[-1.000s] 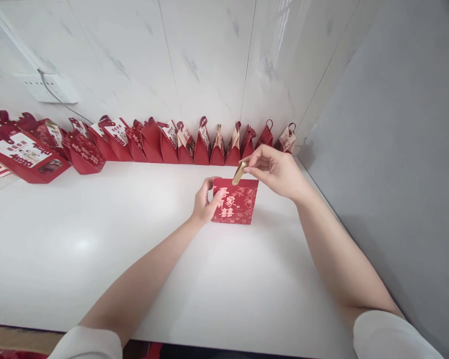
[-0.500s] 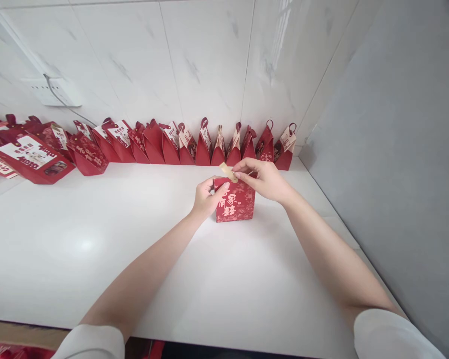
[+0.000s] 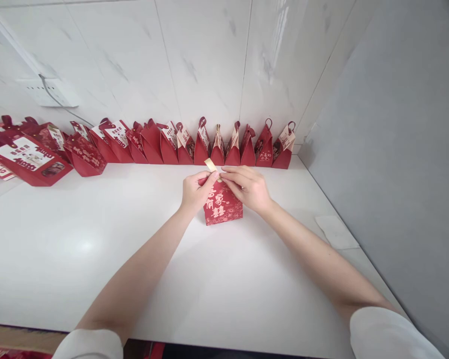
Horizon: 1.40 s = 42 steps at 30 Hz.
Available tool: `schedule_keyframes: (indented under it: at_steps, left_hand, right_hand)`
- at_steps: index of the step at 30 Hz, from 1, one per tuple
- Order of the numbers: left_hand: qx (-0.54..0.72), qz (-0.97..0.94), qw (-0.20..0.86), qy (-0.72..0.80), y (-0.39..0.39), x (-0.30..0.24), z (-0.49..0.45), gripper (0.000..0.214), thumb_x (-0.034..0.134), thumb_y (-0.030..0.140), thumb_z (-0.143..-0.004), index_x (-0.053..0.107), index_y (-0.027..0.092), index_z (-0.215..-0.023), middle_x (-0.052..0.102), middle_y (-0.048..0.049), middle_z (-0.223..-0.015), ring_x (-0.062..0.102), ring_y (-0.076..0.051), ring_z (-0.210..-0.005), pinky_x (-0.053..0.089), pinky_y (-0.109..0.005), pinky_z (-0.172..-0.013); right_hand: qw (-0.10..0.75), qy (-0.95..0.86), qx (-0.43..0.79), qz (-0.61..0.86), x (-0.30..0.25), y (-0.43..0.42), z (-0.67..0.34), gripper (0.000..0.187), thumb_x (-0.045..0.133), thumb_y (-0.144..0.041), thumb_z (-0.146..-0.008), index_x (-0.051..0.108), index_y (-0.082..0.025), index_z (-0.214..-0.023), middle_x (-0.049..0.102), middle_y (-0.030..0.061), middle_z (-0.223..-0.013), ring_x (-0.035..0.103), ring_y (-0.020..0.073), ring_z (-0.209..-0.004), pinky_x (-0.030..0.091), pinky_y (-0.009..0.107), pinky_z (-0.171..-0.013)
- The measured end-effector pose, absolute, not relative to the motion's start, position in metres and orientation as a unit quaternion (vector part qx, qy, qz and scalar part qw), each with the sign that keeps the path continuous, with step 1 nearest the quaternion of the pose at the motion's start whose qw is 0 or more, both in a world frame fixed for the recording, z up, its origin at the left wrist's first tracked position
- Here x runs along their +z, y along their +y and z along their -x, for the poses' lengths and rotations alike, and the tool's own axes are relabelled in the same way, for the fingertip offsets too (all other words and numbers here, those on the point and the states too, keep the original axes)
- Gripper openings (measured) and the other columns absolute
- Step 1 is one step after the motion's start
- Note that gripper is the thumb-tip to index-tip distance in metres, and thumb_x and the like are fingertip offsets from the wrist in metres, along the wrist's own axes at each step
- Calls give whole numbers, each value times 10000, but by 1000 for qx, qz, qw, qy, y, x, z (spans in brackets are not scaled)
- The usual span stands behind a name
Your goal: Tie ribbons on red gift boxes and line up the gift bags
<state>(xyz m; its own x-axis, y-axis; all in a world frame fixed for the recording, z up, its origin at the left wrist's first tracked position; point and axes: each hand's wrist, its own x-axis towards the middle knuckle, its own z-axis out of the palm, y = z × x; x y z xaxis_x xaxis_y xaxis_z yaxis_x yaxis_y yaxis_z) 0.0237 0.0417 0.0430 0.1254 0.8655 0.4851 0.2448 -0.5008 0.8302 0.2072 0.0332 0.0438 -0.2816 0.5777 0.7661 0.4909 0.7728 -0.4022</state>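
A red gift box (image 3: 227,208) with pale pink Chinese characters and a floral print stands upright on the white table. At its top edge, a pale gold ribbon (image 3: 210,164) sticks up and leans to the left. My left hand (image 3: 195,193) is closed at the box's upper left corner, its thumb and fingers pinching the ribbon. On the other side my right hand (image 3: 250,188) is closed too, with fingertips pressed together at the ribbon's lower part. The fingertips of both hands nearly meet, and they partly hide the box's top.
Along the tiled wall (image 3: 205,60) runs a row of red gift boxes (image 3: 172,144) with looped handles. More boxes (image 3: 33,159) crowd the left side. A cable leads from a wall socket (image 3: 56,92). A grey panel (image 3: 404,149) bounds the right. A pale flat piece (image 3: 336,232) lies beside it.
The box and both hands have shifted slightly left. My left hand has moved up from the box's front to the ribbon, and the right hand's fingers have come down closer to it.
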Motion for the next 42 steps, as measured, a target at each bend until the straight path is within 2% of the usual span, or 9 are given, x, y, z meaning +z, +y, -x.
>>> schedule_keyframes:
  at_steps: [3, 8, 13, 23, 28, 31, 34, 38, 42]
  left_hand:
    - [550, -673, 258, 422, 43, 39, -23, 399, 620, 487, -879, 661, 166, -646, 499, 13, -549, 444, -117, -546, 333, -266, -545]
    - [574, -651, 238, 435, 41, 36, -26, 379, 636, 470, -872, 654, 169, -642, 481, 20, -532, 422, -110, -529, 322, -263, -534]
    - [575, -653, 226, 437, 41, 37, -26, 408, 630, 462, -879, 606, 166, -598, 423, 29, -520, 390, -100, -520, 303, -265, -527]
    - [574, -651, 244, 431, 41, 38, -26, 374, 644, 472, -866, 651, 167, -650, 511, 17, -555, 454, -112, -546, 351, -260, -545]
    - [559, -669, 257, 418, 45, 40, -22, 373, 649, 475, -860, 665, 165, -654, 537, 7, -568, 482, -119, -565, 374, -259, -559]
    - [525, -687, 305, 399, 47, 44, -19, 366, 666, 487, -843, 682, 155, -689, 607, -10, -637, 535, -129, -613, 410, -252, -595]
    - [488, -686, 375, 388, 47, 45, -17, 338, 716, 490, -799, 716, 152, -791, 672, -23, -742, 593, -144, -683, 451, -249, -650]
    - [473, -678, 421, 373, 44, 43, -19, 374, 742, 509, -767, 734, 147, -862, 702, -41, -808, 639, -188, -777, 488, -276, -711]
    - [458, -690, 428, 362, 39, 44, -24, 366, 750, 489, -766, 735, 144, -887, 705, -43, -827, 644, -199, -797, 493, -279, -711]
  right_hand:
    - [501, -794, -22, 343, 25, 37, -200, 229, 553, -277, -964, 724, -278, -1115, 706, 62, -1245, 653, 253, -1165, 506, 457, -1012]
    - [482, -805, -58, 341, 5, 37, -196, 410, 488, -206, -952, 603, -296, -1335, 557, 51, -1444, 497, 266, -1366, 449, 512, -1094]
    - [466, -814, -78, 337, -7, 39, -198, 514, 475, -188, -909, 528, -297, -1408, 486, 47, -1506, 430, 283, -1416, 411, 543, -1122]
    - [451, -816, -103, 346, -19, 42, -199, 551, 493, -195, -891, 488, -292, -1433, 475, 61, -1516, 423, 283, -1420, 356, 538, -1143]
    - [487, -806, -83, 327, -7, 38, -200, 418, 506, -215, -901, 601, -271, -1305, 608, 77, -1388, 533, 288, -1312, 392, 499, -1085]
    - [539, -774, -1, 332, 14, 32, -197, 258, 491, -253, -950, 658, -257, -1146, 709, 70, -1177, 631, 252, -1131, 440, 449, -1012]
    - [569, -735, 110, 351, 39, 26, -194, 230, 498, -331, -982, 633, -240, -1144, 717, 58, -1067, 656, 216, -1002, 474, 403, -951]
    - [539, -740, 209, 345, 61, 22, -195, 197, 565, -374, -951, 666, -233, -1044, 718, 41, -1049, 661, 208, -974, 506, 359, -893]
    - [523, -739, 238, 352, 63, 22, -198, 161, 632, -367, -902, 692, -219, -894, 729, 28, -922, 674, 203, -877, 512, 337, -832]
